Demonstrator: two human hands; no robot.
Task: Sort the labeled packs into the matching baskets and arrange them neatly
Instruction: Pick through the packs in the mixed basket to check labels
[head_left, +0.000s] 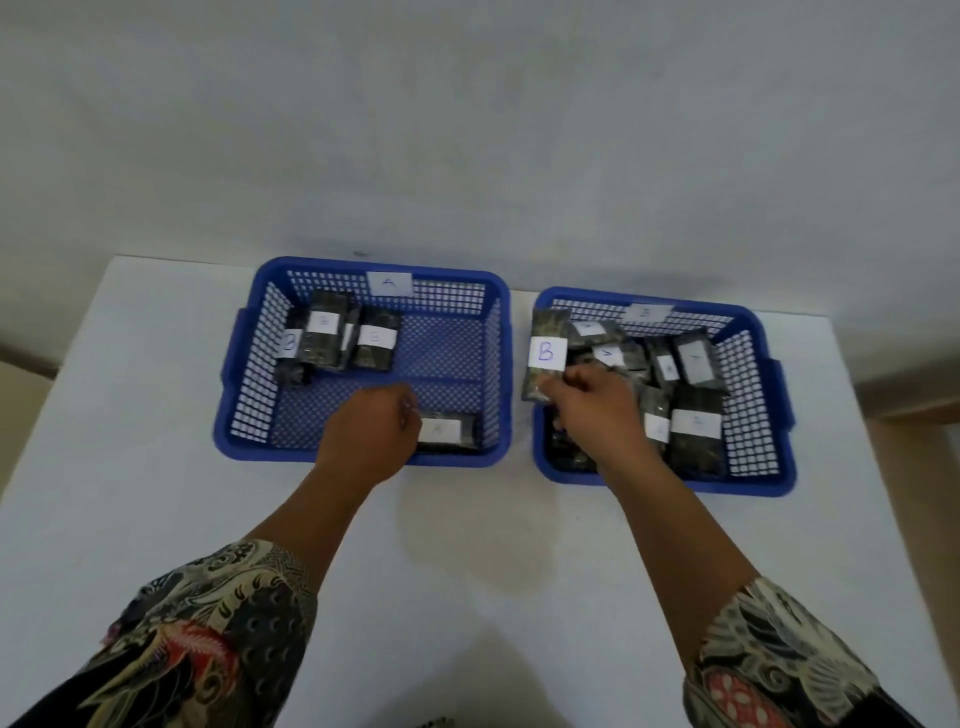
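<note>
Sort early-stage. Basket A (387, 284) holds three B-labeled packs (332, 338) at back left, plus A pack (447, 431) front right; left hand (371, 431) pinched at its edge. Right hand (587, 400) clamped on B pack (545, 353), raised at left rim of basket B (647, 313). Mixed pile (649, 395) there unsorted; some A labels visible.

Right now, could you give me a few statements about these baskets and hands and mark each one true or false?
1. Both baskets are blue. True: the left basket and right basket are both blue.
2. The right hand holds a pack labeled B. True.
3. The left basket carries a B tag on its far wall. False: its tag reads A.
4. The left hand is raised high above the table. False: it reaches down into the left basket, beside a flat pack.
5. The left basket holds more packs than the right. False: the right one is fuller.
</note>
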